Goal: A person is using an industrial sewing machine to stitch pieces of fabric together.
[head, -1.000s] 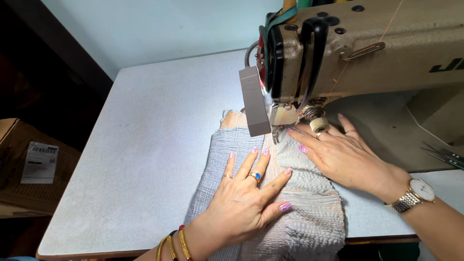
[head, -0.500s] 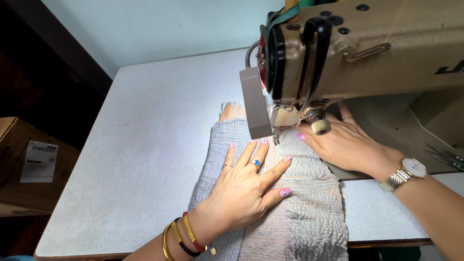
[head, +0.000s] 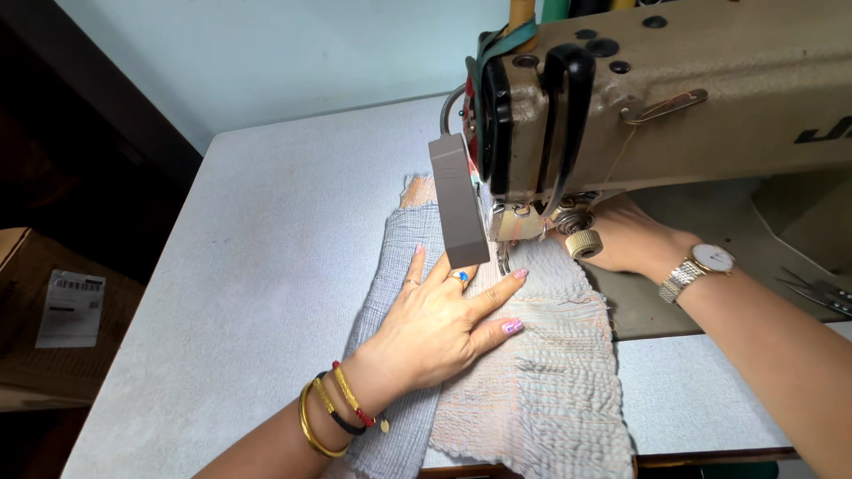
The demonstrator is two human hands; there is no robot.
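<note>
As the right hand (head: 635, 239) slips farther under the sewing machine (head: 674, 98), its grip hidden, the left hand (head: 444, 319) stays spread flat, feeding the cloth (head: 550, 381) onward.

A piece of crinkled cloth (head: 532, 372) is laid flat on the table (head: 248, 266), running from under the head of the sewing machine down to the near edge, over which its lower end is draped. A grey-blue strip is seen along its left side, while the rest is pale with fine pinkish and peach lines. Rows of gathered ridges are seen across it. A peach corner is shown at its far end.
</note>
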